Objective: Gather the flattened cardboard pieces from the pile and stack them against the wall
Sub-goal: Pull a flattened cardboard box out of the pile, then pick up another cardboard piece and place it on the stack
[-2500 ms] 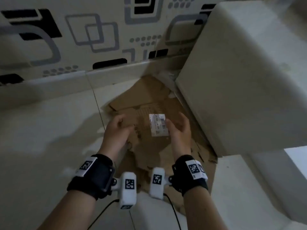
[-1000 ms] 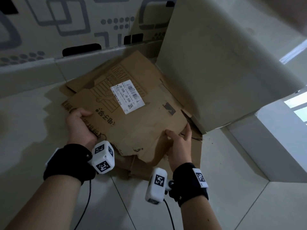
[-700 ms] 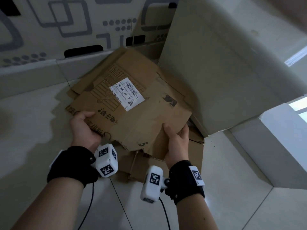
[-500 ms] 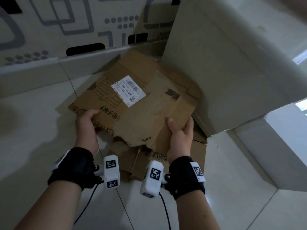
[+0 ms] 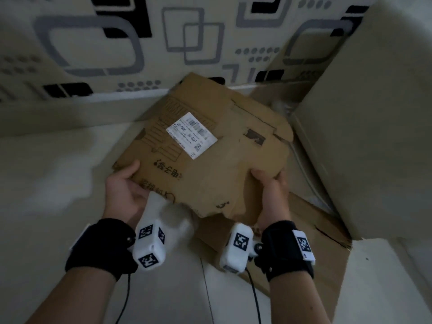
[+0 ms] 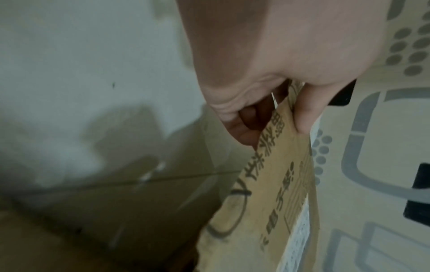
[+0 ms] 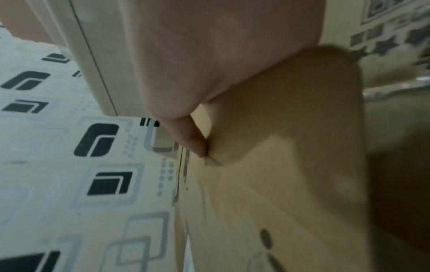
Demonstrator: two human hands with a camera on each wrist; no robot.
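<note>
A flattened brown cardboard piece (image 5: 210, 160) with a white shipping label (image 5: 191, 134) hangs tilted above the floor, its far edge toward the patterned wall (image 5: 117, 43). My left hand (image 5: 124, 185) pinches its near left edge, thumb on top; the left wrist view shows the thumb and fingers clamped on the cardboard piece (image 6: 274, 193). My right hand (image 5: 271, 188) grips the near right edge, thumb on top, and in the right wrist view its thumb presses the cardboard piece (image 7: 279, 174). Another flattened piece (image 5: 304, 249) lies on the floor beneath.
A large pale cabinet (image 5: 374, 113) stands close on the right, next to the cardboard. A baseboard (image 5: 70, 113) runs along the foot of the wall. Pale floor tiles (image 5: 46, 183) spread out to the left and front.
Both hands have lifted the labelled cardboard off the pile and tilted it up toward the wall. Another piece beneath it now shows on the floor.
</note>
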